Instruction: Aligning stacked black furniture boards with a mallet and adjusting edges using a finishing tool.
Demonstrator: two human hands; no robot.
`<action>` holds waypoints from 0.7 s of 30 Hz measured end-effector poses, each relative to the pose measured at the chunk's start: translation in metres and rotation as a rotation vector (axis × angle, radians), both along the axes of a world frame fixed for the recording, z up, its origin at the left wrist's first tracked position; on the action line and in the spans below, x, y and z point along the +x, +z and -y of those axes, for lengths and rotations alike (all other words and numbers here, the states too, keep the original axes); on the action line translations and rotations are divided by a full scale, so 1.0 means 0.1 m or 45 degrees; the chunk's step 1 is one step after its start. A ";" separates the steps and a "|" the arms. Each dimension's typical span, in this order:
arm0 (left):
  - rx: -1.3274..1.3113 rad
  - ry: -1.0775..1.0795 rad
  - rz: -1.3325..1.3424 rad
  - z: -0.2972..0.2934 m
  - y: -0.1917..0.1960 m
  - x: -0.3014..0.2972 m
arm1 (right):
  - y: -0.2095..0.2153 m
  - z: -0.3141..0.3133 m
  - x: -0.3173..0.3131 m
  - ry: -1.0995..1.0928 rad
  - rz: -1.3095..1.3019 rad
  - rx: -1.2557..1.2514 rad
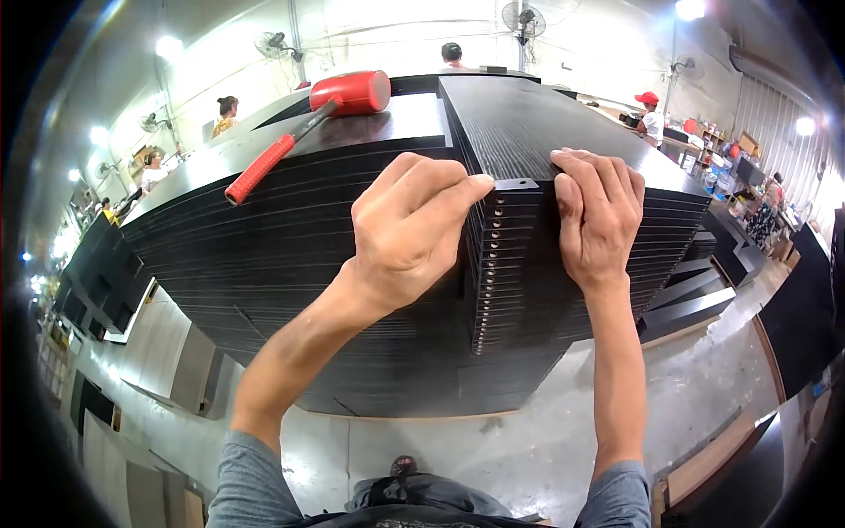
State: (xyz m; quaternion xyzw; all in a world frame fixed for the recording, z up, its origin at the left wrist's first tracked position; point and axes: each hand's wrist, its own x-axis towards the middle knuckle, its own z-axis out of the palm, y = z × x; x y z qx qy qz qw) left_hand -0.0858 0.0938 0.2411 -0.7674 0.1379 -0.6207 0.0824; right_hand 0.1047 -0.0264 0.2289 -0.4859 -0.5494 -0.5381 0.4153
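Observation:
A stack of long black panels (563, 132) stands before me, with a column of round holes down its near left corner. On the top panel's corner lies a small dark flat piece with a hole (515, 185). My left hand (409, 220) is closed in a pinch, its thumb tip at the left end of that piece; whatever its fingers hold is hidden. My right hand (603, 216) curls over the top panel's near edge, fingers on top and thumb against the edge. A red mallet (350, 93) lies on the neighbouring black stack to the left, its handle jutting past the edge.
More black panels (691, 308) lie low at the right, and grey boards (167, 352) stand on the floor (546, 414) at the left. Several people work farther off, one in a red cap (648, 99). Wall fans (523, 18) hang at the back.

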 end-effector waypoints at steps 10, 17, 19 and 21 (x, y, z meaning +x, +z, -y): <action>0.157 0.098 -0.132 -0.04 -0.17 -0.09 | 0.01 -0.01 -0.01 0.005 -0.002 -0.007; 0.134 0.076 -0.057 0.03 0.02 -0.10 | -0.01 -0.01 -0.01 0.007 -0.011 -0.005; 0.130 0.046 -0.080 0.00 0.06 -0.06 | -0.02 -0.02 -0.01 0.015 -0.018 -0.008; 0.158 0.064 -0.093 0.01 0.06 -0.04 | -0.01 -0.02 0.01 0.023 -0.024 -0.009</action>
